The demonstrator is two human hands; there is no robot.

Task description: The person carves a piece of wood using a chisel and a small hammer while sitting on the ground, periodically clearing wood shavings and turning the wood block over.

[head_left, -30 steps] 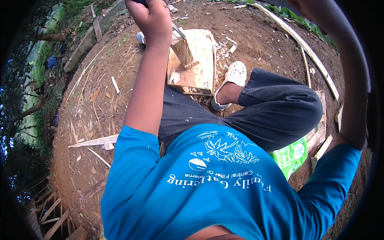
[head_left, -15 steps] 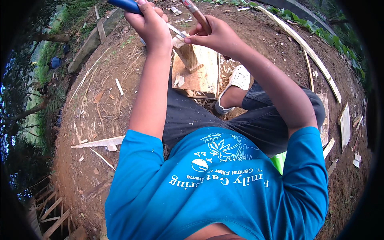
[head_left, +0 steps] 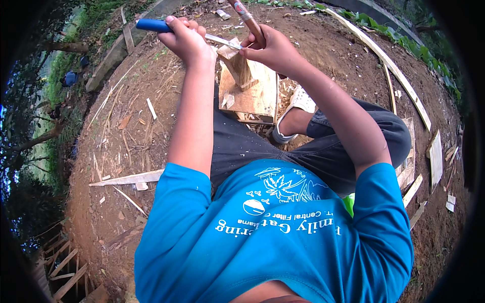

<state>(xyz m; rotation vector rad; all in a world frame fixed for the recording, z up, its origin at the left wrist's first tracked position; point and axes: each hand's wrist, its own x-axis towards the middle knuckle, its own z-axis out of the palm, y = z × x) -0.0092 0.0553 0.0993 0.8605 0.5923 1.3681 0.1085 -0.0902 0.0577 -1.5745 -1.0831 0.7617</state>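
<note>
My left hand [head_left: 188,41] is closed round the blue handle [head_left: 154,25] of a tool with a narrow metal blade [head_left: 222,41]. That blade slants down to the right, its far end at the thumb of my right hand [head_left: 273,50]. A brown, round wooden handle [head_left: 251,22] with a label band is gripped in my right hand; what it belongs to is hidden behind the fingers. Just below the blade, a rough-cut wood piece [head_left: 241,70] leans on a squared wooden block [head_left: 252,101]. Whether the blade touches that piece I cannot tell.
Wood chips [head_left: 287,91] lie between the block and my shoe [head_left: 303,101]. A long pale strip of wood [head_left: 379,53] curves along the right. A pointed offcut [head_left: 129,179] rests on the soil at left, with more scraps [head_left: 436,159] at far right.
My left hand has turned and moved slightly down, bringing the blue handle lower and more level. My right hand has shifted a little right and down, still gripping the brown handle.
</note>
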